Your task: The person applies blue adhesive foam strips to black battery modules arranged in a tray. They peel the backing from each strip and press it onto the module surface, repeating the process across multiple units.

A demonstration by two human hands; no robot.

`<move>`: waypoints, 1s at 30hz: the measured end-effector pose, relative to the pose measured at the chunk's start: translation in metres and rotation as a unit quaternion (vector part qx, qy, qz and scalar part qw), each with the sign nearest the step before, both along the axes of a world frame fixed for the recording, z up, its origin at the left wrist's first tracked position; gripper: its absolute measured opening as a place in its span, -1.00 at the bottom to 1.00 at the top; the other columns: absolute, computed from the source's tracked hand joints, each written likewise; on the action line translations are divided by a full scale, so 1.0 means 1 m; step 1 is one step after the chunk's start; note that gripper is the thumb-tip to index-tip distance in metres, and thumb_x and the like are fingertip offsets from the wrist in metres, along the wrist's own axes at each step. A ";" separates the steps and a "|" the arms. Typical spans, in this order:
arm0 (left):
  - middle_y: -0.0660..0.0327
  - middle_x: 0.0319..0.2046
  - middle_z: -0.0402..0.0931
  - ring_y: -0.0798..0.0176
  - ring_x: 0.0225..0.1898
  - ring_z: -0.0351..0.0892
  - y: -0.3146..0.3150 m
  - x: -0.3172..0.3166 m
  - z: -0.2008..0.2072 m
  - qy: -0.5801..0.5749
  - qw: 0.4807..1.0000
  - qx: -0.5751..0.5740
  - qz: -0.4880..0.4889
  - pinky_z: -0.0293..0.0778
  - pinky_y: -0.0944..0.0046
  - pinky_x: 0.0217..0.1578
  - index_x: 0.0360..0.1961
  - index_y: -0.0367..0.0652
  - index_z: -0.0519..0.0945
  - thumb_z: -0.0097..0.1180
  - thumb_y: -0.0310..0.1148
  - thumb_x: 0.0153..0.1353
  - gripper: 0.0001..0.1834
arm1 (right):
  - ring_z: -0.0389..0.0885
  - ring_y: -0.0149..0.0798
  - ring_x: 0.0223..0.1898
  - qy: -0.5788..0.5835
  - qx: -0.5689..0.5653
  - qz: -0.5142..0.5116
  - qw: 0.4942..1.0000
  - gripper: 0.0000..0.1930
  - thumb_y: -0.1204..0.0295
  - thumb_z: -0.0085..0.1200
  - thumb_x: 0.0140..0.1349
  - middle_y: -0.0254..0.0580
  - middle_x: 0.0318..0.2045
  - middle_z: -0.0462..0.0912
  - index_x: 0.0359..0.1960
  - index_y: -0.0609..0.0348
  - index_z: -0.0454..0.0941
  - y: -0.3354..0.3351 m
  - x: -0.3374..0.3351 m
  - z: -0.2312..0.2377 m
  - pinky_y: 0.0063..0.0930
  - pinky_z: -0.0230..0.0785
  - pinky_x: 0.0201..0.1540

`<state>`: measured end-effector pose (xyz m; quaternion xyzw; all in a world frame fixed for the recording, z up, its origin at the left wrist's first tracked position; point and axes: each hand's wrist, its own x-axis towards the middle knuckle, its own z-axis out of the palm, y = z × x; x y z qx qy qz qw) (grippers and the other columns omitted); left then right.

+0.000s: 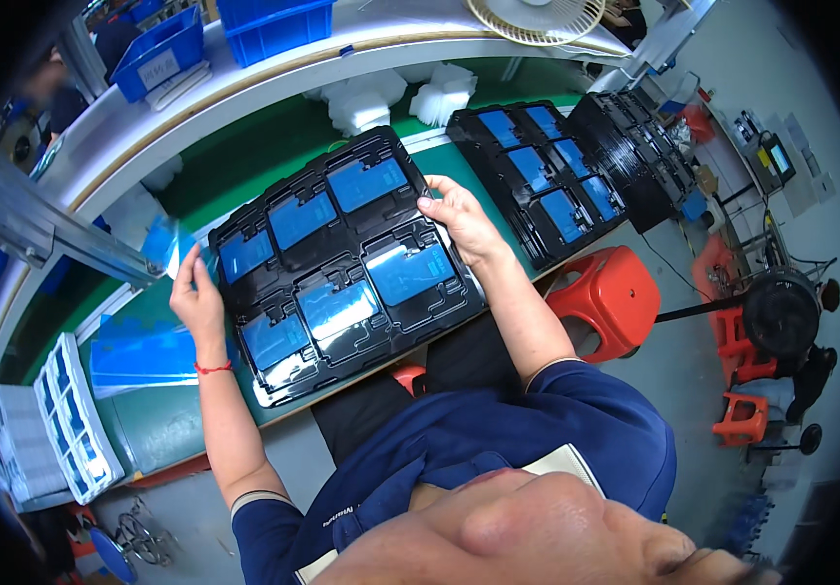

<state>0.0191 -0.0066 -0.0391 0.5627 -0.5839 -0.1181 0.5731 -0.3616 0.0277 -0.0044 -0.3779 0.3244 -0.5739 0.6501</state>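
My right hand (468,229) grips the right edge of a black plastic tray (327,261), thumb on top. The tray is tilted above the green bench, near my body. Its two rows of pockets hold flat rectangular pieces with blue faces (303,220); one in the front row shines with glare. Left of the tray, my left hand (197,300) is raised with fingertips pinched on a thin, see-through blue film (168,246). A red cord circles that wrist. Below it, a pile of blue film sheets (142,363) lies on the bench.
To the right stand a stack of black trays (468,132) with blue-faced pieces and more black trays (625,146). A white tray (77,419) sits at the left end. Blue bins (273,34) and a fan (537,15) occupy the shelf. A red stool (620,297) stands right.
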 end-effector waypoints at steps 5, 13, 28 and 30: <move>0.10 -0.12 0.62 0.30 -0.07 0.55 -0.006 0.013 -0.004 0.020 0.999 -0.018 0.026 0.40 0.32 0.00 -0.04 -0.28 0.60 -0.02 -0.45 0.31 -0.73 | 0.61 -0.43 -0.26 0.008 -0.034 -0.120 0.992 -0.61 0.56 0.15 0.16 -0.20 -0.22 0.61 0.03 0.30 0.36 0.023 -0.035 0.016 -0.55 0.50 -0.16; 0.12 -0.11 0.61 0.33 -0.09 0.54 -0.009 0.019 -0.017 0.038 0.999 0.005 0.011 0.40 0.33 0.00 -0.03 -0.31 0.59 -0.03 -0.45 0.32 -0.73 | 0.64 -0.28 -0.24 0.002 -0.115 -0.329 0.937 -0.68 0.55 0.01 0.26 -0.10 -0.18 0.60 0.04 0.34 0.35 0.087 -0.163 0.010 -0.39 0.57 -0.15; 0.13 -0.09 0.59 0.33 -0.10 0.54 -0.011 0.016 -0.022 0.030 0.999 0.019 -0.004 0.40 0.34 -0.01 0.00 -0.31 0.57 -0.01 -0.46 0.32 -0.72 | 0.54 -0.40 -0.31 0.201 0.009 -0.682 0.703 -0.76 0.49 0.15 0.17 -0.22 -0.31 0.62 -0.17 0.37 0.50 0.096 -0.241 -0.081 -0.50 0.38 -0.20; 0.13 -0.09 0.59 0.34 -0.12 0.54 -0.011 0.019 -0.024 0.031 0.999 0.017 -0.002 0.40 0.34 -0.02 0.00 -0.31 0.57 -0.01 -0.45 0.32 -0.72 | 0.55 -0.32 -0.24 0.210 0.004 -0.672 0.710 -0.68 0.45 0.16 0.16 -0.14 -0.25 0.61 -0.10 0.40 0.48 0.088 -0.246 -0.087 -0.44 0.38 -0.13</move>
